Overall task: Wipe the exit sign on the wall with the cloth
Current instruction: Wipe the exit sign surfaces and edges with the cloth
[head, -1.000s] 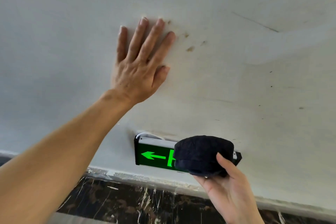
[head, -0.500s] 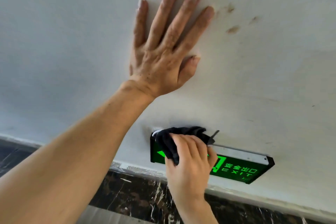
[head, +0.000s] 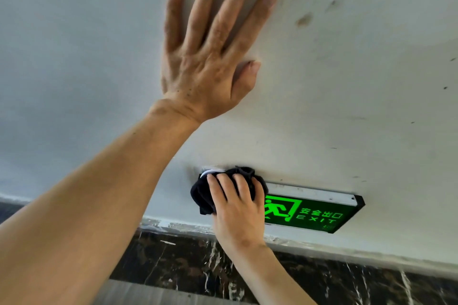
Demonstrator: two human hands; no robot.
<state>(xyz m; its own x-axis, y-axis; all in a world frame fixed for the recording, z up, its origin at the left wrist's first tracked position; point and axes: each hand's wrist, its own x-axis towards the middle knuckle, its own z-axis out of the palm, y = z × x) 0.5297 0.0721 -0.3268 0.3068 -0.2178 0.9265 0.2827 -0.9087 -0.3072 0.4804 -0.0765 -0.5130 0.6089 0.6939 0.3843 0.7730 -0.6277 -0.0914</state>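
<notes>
A green lit exit sign with a running figure and white top edge is fixed low on the white wall. My right hand presses a bunched black cloth against the sign's left end, hiding the arrow there. My left hand lies flat on the wall above the sign, fingers spread, holding nothing.
A dark marble skirting with white veins runs along the wall's base below the sign. Several brown smudges mark the wall to the right of my left hand's fingertips.
My right hand has carried the cloth from the sign's right part to its left end, uncovering the running figure and EXIT lettering. The view has drawn closer to the wall.
</notes>
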